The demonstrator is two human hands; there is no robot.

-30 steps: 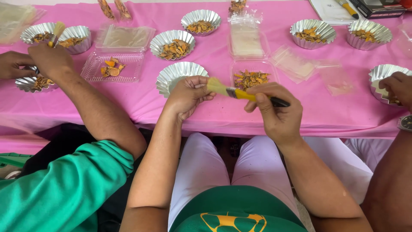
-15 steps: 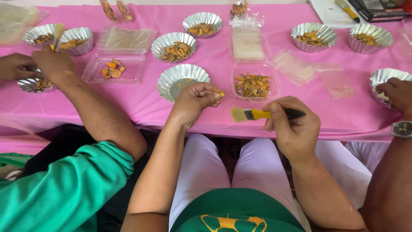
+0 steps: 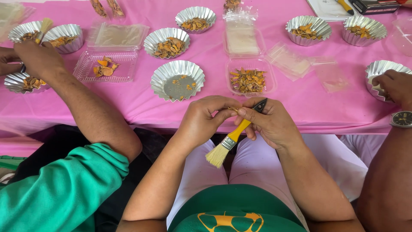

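Only the head view here, looking down over the lap and a pink-covered table (image 3: 300, 107).

Both hands meet right at the table's near edge. The left hand (image 3: 201, 122) is curled closed, thumb and forefinger pinched on a tiny orange chip (image 3: 233, 110) that's mostly hidden between the fingertips, so I can't tell much about it. The right hand (image 3: 268, 122) is closed around the brush (image 3: 234, 135), gripping it high on the dark end of the handle while also touching that same chip. The yellow part of the handle slants down toward the lap, with the pale bristles hanging below the table edge, well clear of the chip.

Progress, as I'd judge it: the foil cup (image 3: 177, 80) straight ahead holds only a few scattered chips over a mostly bare bottom, so it looks like the finished pile, barely started. The clear plastic tray (image 3: 250, 80) just to its right is heaped with orange-brown pieces, so plenty left if that's the supply. The piece in hand sits over the lap, not in either container, so it seems mid-handling.

Other foil cups with similar chips sit further back, plus clear lids and flat bags. A person in a green sleeve (image 3: 64, 189) works at the left end, and another's hand (image 3: 392, 86) with a wristwatch rests at a cup on the far right.
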